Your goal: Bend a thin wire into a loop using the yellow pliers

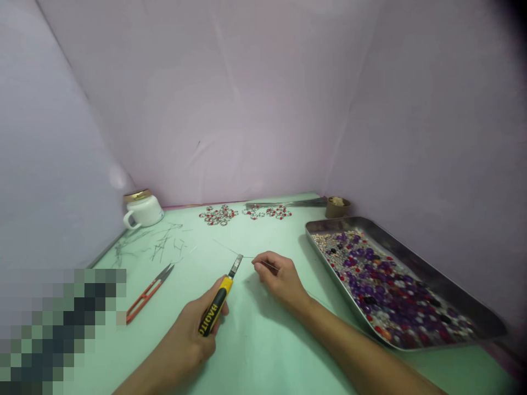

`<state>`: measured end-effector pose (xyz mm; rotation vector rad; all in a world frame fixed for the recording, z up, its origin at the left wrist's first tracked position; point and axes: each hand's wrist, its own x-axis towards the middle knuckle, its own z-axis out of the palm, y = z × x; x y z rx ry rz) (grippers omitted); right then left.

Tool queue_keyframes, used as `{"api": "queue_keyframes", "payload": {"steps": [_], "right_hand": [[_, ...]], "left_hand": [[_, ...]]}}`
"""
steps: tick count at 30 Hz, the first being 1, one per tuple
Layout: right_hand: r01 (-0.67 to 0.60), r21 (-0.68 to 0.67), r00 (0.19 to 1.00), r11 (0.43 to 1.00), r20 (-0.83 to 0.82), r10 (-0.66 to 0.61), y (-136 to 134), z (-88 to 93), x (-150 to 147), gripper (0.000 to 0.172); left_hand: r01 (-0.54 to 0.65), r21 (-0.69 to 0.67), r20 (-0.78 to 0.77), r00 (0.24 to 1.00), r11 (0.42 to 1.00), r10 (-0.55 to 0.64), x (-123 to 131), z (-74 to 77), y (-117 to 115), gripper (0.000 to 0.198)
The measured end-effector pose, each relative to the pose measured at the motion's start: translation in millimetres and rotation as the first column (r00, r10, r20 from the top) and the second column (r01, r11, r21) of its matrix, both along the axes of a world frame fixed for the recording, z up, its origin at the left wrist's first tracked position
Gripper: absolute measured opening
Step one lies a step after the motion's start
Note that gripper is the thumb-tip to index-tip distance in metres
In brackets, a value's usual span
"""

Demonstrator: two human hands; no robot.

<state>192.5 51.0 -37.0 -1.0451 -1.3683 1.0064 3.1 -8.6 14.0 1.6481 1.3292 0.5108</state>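
My left hand (196,323) is wrapped round the yellow-and-black handle of a utility knife (220,296). Its metal end points up and away, toward the middle of the green table. At that tip a thin wire (247,257) meets the metal and runs across to my right hand (280,274), whose thumb and forefinger pinch it. A fainter stretch of wire slants up and left from the tip. To the left of my left hand lie orange-handled thread snips (149,296), blades pointing away.
A metal tray (349,296) of purple, red and pale beads stands on the right. Small red-beaded rings (220,215) lie at the back, with a bundle of wires (288,203) and a small brown pot (338,208). A white mug (146,212) and wire scraps (162,244) are left.
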Motion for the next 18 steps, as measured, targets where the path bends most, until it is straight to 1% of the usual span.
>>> {"api": "queue_keyframes", "payload": {"steps": [2, 3, 4, 5, 7, 8, 11, 14, 16, 18], "right_hand": [[-0.055, -0.155, 0.982, 0.986, -0.187, 0.026, 4.7, 0.5, 2.5, 0.019], [-0.124, -0.248, 0.954, 0.961, -0.297, 0.047, 6.3, 1.7, 3.4, 0.025], [-0.217, -0.325, 0.914, 0.921, -0.398, 0.075, 7.0, 3.3, 3.9, 0.031], [-0.320, -0.374, 0.870, 0.871, -0.479, 0.114, 6.9, 5.1, 4.0, 0.037], [-0.487, -0.400, 0.796, 0.777, -0.568, 0.207, 4.6, 8.2, 3.0, 0.041], [-0.532, -0.394, 0.774, 0.750, -0.584, 0.243, 3.0, 9.2, 2.2, 0.039], [-0.583, -0.371, 0.751, 0.722, -0.584, 0.307, -1.0, 10.7, 0.5, 0.028], [-0.593, -0.389, 0.760, 0.705, -0.560, 0.330, -2.5, 14.4, 0.9, 0.024], [-0.579, -0.418, 0.779, 0.700, -0.537, 0.324, -3.0, 19.9, 1.6, 0.021], [-0.532, -0.463, 0.820, 0.709, -0.491, 0.295, -3.7, 26.5, 2.1, 0.018]], "left_hand": [[0.050, -0.002, 0.006, 0.999, 0.999, -0.050, -2.2, 3.3, 1.6, 0.031], [0.073, -0.003, 0.003, 0.997, 0.997, -0.073, -2.9, 5.3, 1.9, 0.034], [0.094, -0.002, 0.002, 0.996, 0.996, -0.094, -3.2, 7.2, 1.8, 0.039], [0.110, 0.002, 0.003, 0.994, 0.994, -0.110, -3.2, 8.9, 1.5, 0.045], [0.117, 0.014, -0.001, 0.993, 0.993, -0.117, -2.9, 11.0, 0.4, 0.055], [0.116, 0.027, -0.003, 0.993, 0.993, -0.116, -2.7, 11.4, -0.1, 0.058], [0.096, 0.057, -0.019, 0.995, 0.994, -0.095, -2.6, 10.6, -1.1, 0.060], [0.081, 0.051, -0.017, 0.997, 0.995, -0.081, -2.2, 9.8, -1.3, 0.064], [0.082, 0.040, -0.015, 0.997, 0.996, -0.082, -1.5, 10.5, -1.0, 0.068], [0.086, 0.035, -0.034, 0.996, 0.996, -0.085, -0.6, 12.1, -0.4, 0.071]]}}
